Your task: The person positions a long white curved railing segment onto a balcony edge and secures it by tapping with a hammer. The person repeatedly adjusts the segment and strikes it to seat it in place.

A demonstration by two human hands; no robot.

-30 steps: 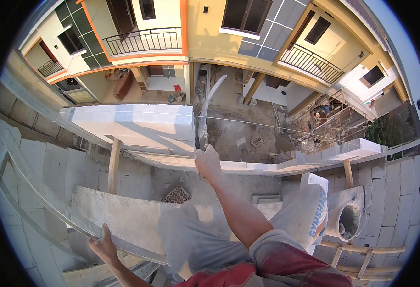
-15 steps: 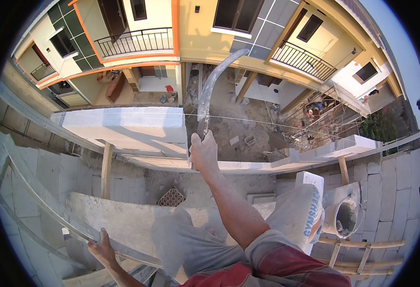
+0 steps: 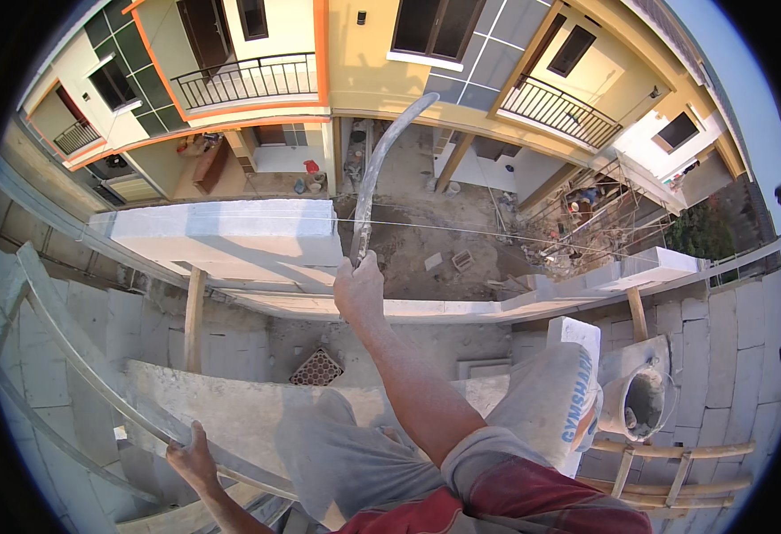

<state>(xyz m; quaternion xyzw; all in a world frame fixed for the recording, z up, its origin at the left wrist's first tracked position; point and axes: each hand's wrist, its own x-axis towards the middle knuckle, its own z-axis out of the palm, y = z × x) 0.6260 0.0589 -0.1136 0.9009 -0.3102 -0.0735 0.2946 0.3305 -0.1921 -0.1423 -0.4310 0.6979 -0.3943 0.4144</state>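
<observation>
My right hand is stretched out ahead over the block wall, fingers closed round the lower end of a long, curved grey strip. The strip rises and bends right, its free tip in front of the yellow house; I cannot make out whether it is a hose or a blade. Low on the left, my left hand is wrapped round a long grey bar that slopes from far left toward my knees. Beneath my legs in grey trousers lies a dusty board.
A wall of white blocks crosses ahead, with a thin string stretched above it. To the right are a mortar-stained bucket, a white block and a wooden ladder. A patterned vent block lies below. Beyond the wall the ground drops away.
My right hand has shifted slightly left and down, and the curved strip's tip has swung left with it. My left hand keeps its hold on the bar, almost still.
</observation>
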